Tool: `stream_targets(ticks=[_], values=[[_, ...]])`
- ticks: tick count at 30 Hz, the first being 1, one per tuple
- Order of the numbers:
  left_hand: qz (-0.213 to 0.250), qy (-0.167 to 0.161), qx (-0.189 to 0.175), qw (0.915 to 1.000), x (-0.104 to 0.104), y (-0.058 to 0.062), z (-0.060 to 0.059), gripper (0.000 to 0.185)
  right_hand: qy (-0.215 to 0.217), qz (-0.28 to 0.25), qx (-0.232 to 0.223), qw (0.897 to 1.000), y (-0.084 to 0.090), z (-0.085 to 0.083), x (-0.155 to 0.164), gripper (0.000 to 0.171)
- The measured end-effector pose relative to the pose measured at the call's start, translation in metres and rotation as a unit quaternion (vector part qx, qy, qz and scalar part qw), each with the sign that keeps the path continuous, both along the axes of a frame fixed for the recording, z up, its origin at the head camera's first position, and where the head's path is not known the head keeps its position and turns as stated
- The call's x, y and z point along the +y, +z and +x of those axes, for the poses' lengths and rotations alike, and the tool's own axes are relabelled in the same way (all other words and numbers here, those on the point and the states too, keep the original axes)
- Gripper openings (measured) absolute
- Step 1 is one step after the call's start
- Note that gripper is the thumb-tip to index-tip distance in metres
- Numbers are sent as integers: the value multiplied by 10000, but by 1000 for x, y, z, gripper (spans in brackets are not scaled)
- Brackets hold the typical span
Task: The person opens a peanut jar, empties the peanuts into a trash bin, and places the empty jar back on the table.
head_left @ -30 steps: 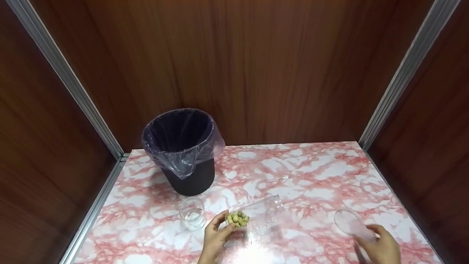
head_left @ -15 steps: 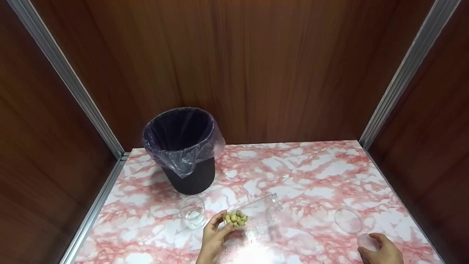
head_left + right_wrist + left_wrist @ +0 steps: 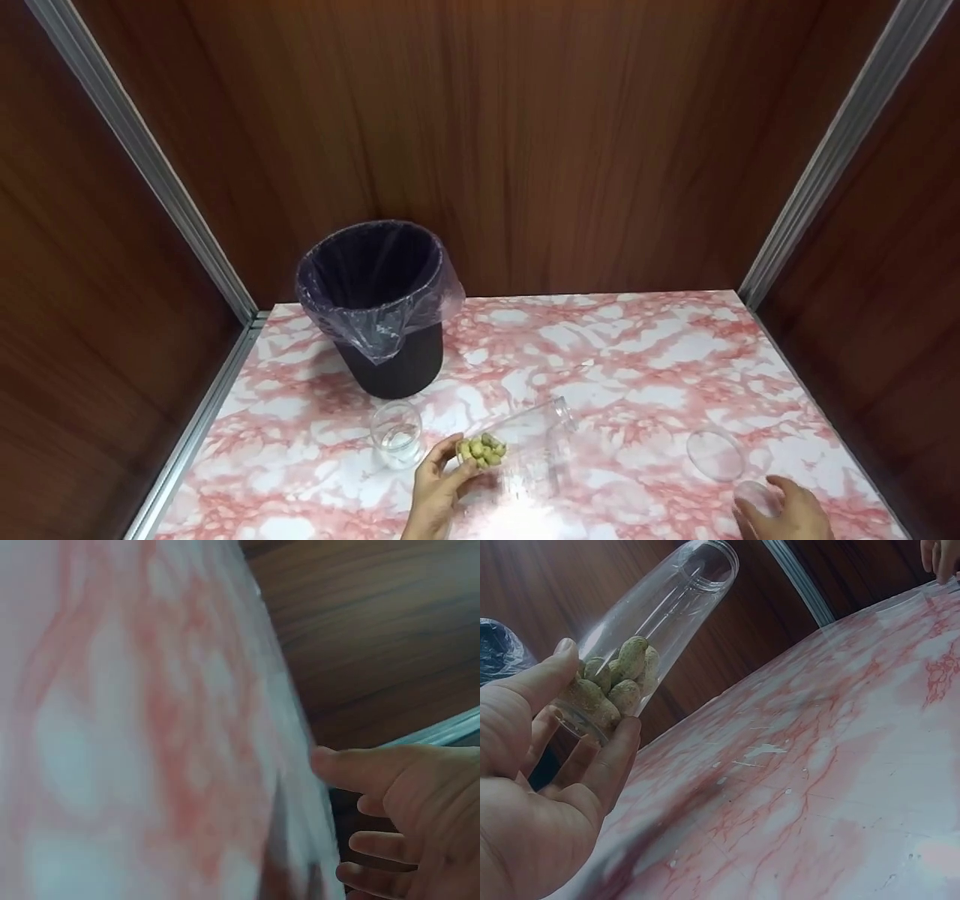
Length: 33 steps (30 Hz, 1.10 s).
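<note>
Lower center of the head view: left hand (image 3: pixel 437 486), thumb and fingers curled around the base of a clear jar (image 3: pixel 676 615), with unshelled peanuts (image 3: pixel 482 451) gathered inside at the held end. In the left wrist view, jar tilted, mouth toward the upper right of the frame. Lower right of the head view: right hand (image 3: pixel 799 514), with thumb and index finger on either side of a translucent round piece (image 3: pixel 756 498); digits parted in the right wrist view, but gripped or released impossible to tell. Just above and left of that piece: clear disc (image 3: pixel 715 455) flat on the red-and-white marbled table (image 3: pixel 645 337). Lower left of center: clear cup (image 3: pixel 397 439), upright, near the left hand. Above the cup: black bin (image 3: pixel 401 367) with a purplish liner (image 3: pixel 382 335) folded over its rim. Background: brown wood-grain panels (image 3: pixel 525 150); metal rails (image 3: pixel 145 154) slanting at upper left and upper right.
</note>
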<state>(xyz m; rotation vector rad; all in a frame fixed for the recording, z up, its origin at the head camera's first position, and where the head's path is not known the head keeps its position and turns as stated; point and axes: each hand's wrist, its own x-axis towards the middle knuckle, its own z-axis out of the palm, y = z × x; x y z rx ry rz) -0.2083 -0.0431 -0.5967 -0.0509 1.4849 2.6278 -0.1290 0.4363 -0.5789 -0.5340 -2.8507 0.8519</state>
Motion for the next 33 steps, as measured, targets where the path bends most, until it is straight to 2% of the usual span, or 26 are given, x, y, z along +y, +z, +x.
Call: stream_targets(ticks=[3, 5, 8, 11, 15, 18, 21, 23, 27, 30, 33], values=[[119, -25, 12, 9999, -1, 2, 1, 57, -49, -17, 721, 9974, 11, -5, -17, 62], [169, -11, 20, 9999, -3, 3, 3, 54, 21, -50, 1284, 9917, 19, -15, -30, 50], [154, 37, 11, 9999, -7, 8, 5, 52, 316, -164, 1861, 9819, 33, -35, -48, 38], [95, 93, -55, 9999, -11, 12, 7, 52, 631, -414, 2203, 9725, 48, -57, -67, 30], [37, 197, -168, 9997, -16, 15, 10, 51, 977, -851, 2364, 9630, 72, -86, -96, 26], [46, 278, -143, 9995, -20, 16, 13, 52, 1333, -1091, 2576, 9508, 95, -113, -120, 24], [54, 329, -75, 9994, -23, 15, 14, 53, 1833, -1189, 2865, 9328, 121, -141, -149, 23], [102, 357, -85, 9993, -24, 14, 16, 51, 2258, -1076, 3041, 9192, 139, -158, -170, 23], [315, 365, -30, 9988, -29, 12, 19, 46, 3193, -573, 3429, 8816, 173, -188, -215, 25], [433, 436, 24, 9981, -33, 11, 22, 40, 3723, -246, 3689, 8513, 192, -207, -249, 24], [488, 461, 47, 9977, -36, 11, 24, 38, 3959, -11, 3803, 8358, 201, -220, -277, 23]])
